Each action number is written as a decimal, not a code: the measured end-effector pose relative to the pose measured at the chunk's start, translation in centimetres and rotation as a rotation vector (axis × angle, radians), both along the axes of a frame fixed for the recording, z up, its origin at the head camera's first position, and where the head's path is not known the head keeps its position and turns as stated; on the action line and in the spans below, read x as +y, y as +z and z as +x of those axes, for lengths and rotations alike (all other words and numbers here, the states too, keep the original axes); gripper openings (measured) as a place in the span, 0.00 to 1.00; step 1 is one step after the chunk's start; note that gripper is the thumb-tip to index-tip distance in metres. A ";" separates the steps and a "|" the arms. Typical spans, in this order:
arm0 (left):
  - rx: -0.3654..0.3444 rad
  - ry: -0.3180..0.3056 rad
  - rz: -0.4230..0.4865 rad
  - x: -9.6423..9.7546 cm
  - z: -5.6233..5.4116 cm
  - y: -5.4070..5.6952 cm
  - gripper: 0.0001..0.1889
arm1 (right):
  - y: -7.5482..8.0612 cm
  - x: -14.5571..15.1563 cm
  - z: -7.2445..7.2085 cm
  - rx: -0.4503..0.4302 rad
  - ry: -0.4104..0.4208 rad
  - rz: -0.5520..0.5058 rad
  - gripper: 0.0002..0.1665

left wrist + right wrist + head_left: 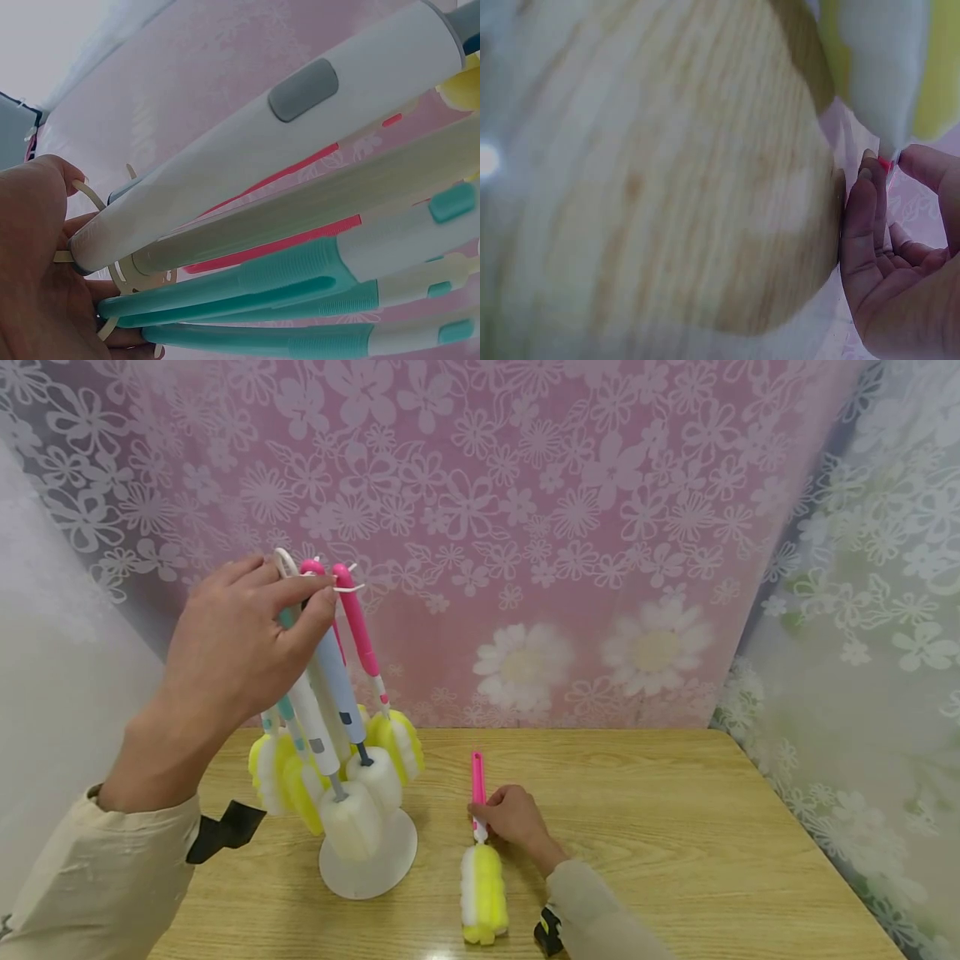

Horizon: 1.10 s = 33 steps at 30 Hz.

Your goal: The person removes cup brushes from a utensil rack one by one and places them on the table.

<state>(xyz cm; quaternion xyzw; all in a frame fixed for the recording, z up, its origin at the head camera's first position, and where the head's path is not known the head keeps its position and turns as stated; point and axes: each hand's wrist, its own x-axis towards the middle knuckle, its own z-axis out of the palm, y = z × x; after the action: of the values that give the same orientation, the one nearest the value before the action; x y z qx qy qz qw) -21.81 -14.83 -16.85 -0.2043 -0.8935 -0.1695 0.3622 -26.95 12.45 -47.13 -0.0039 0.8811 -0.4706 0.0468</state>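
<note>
My left hand (236, 639) grips the top of a white brush stand (371, 882), its fingers among the hooks. Sponge-headed bottle brushes hang there, with white (225, 150), blue (336, 672), teal (292, 281) and pink (358, 631) handles. Their heads, white or yellow and white, dangle above the round base. To the right, my right hand (517, 820) pinches the white neck of a bottle brush (483, 893) with a pink handle and a yellow-and-white sponge head. This brush points its head towards me. In the right wrist view its sponge (885, 60) hides much of the handle.
Everything stands on a wood-grain table (645, 843). A pink floral curtain (525, 527) hangs right behind the table's back edge, and pale floral cloth (892, 635) hangs on the right. Black straps (225, 832) show at both wrists.
</note>
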 end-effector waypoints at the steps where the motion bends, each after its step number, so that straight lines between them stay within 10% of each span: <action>1: 0.004 -0.002 0.000 0.0 0.0 0.0 0.21 | 0.0 0.0 0.0 0.002 0.003 -0.004 0.18; 13: -0.037 -0.003 0.047 0.0 0.2 0.0 0.21 | 0.1 -0.2 0.3 0.007 0.002 0.022 0.19; 23: -0.075 0.115 -0.018 0.2 0.9 0.2 0.22 | -0.1 -0.6 0.4 -0.009 -0.006 0.066 0.21; 33: -0.061 0.133 -0.069 1.0 2.0 0.7 0.21 | -0.5 0.0 0.3 -0.005 0.009 -0.058 0.22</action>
<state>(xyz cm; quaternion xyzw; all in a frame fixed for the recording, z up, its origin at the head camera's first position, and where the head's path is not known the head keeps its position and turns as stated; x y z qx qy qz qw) -19.84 -13.87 -16.18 -0.1516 -0.9210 -0.1206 0.3379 -26.70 12.48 -47.60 -0.0080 0.8670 -0.4957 0.0511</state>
